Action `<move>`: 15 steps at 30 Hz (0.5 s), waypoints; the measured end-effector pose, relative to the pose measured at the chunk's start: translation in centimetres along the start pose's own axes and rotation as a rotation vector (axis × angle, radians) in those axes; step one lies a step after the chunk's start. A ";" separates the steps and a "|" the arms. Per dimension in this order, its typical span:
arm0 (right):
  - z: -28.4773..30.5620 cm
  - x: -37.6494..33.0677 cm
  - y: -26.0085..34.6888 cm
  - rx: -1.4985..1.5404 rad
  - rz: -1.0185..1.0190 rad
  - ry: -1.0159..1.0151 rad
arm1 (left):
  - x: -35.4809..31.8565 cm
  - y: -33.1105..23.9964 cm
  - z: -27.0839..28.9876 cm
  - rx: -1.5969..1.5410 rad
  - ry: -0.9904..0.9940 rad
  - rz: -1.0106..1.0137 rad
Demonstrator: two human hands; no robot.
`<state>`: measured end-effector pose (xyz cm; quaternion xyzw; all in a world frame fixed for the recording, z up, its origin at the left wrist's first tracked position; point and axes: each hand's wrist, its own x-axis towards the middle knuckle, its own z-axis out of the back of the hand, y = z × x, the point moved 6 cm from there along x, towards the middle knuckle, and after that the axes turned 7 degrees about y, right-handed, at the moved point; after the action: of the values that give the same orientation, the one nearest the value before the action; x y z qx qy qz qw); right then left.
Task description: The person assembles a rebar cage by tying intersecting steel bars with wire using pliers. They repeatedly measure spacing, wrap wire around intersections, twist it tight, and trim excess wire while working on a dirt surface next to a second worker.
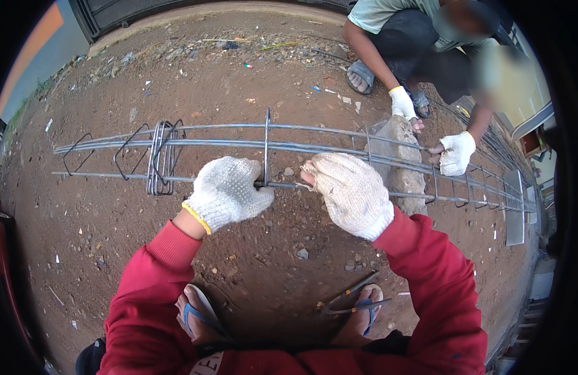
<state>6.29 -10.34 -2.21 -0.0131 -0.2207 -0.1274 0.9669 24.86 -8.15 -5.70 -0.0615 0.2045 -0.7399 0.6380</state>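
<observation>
A long cage of steel reinforcing bars (223, 144) lies across in front of me, with square wire stirrups around it. My left hand (227, 190), in a white dotted glove, is closed on the near bar where an upright stirrup (267, 147) meets it. Just to the right, my right hand (351, 195) in a worn white glove hovers over the same bar. Its fingers are curled in and a thin wire end seems to show by the fingertips; what they hold is hidden. Several stirrups (161, 156) are bunched together left of my left hand.
Opposite, at right, a co-worker squats with gloved hands (457, 153) at the bars. A rough concrete block (406, 175) sits under the cage. Long-handled pincers (351, 300) lie on the dirt by my right foot. A flat sheet (514, 209) stands at the far right end.
</observation>
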 end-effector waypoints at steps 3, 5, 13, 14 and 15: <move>-0.9 1.5 -1.0 0.044 0.064 -0.032 | -1.2 0.1 -0.3 -0.003 -0.072 -0.082; -1.8 2.2 -1.2 0.101 0.063 0.010 | -2.7 -0.3 -0.9 0.062 -0.253 -0.192; -4.9 5.6 -1.0 0.359 -0.051 0.281 | -5.4 0.6 -7.2 -0.415 -0.542 0.154; -5.2 6.0 -0.8 0.405 -0.020 0.317 | -4.6 1.0 -10.4 -1.290 -0.398 0.282; -5.5 6.3 -0.5 0.366 0.036 0.347 | -4.1 0.5 -12.5 -1.848 -0.122 0.294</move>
<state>13.95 -12.80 -4.45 0.1801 -0.0707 -0.0686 0.9787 21.65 -1.47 -16.58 -0.5560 0.6832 -0.1915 0.4329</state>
